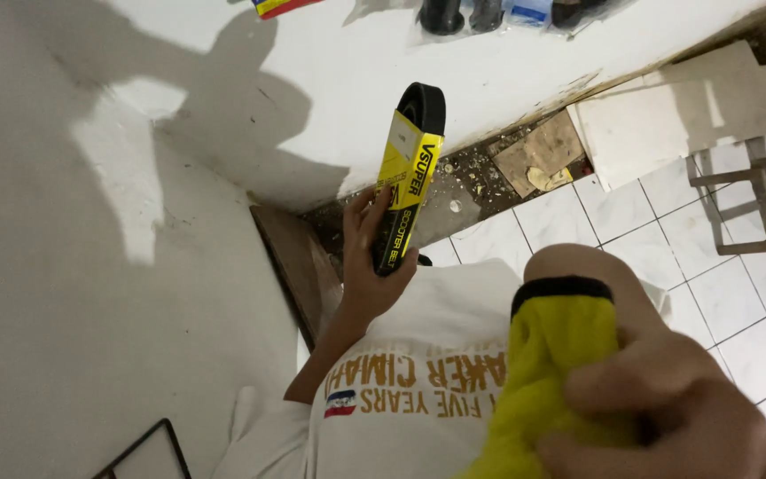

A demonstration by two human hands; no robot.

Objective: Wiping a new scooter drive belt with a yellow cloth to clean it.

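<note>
The belt (408,177), black rubber in a yellow and black card sleeve, stands nearly upright in the left hand (371,266). Its top loop shows bare above the sleeve, tilted a little to the right, against the white wall (330,80). The left hand's fingers (367,213) wrap the lower end of the sleeve from the left and the thumb presses it from below, so the grip is closed firmly round the belt's bottom end.

The right hand (667,399) is close to the camera at the lower right, blurred. Its fingers curl down onto a yellow cloth (551,355) with a black hem, which lies over the person's bent knee (578,262). Whether the hand pinches the cloth or only rests on it, I cannot tell.

Below the belt lies the person's white shirt (418,355) with gold print. Behind it, at the foot of the wall, runs a dirty strip of bare floor (472,186) with debris and a scrap of brown card (538,151). White tiles (631,222) spread to the right, and a pale wooden stool (755,195) stands on them at the right edge. Dark things (489,13) lie at the top edge, too cropped to name.
</note>
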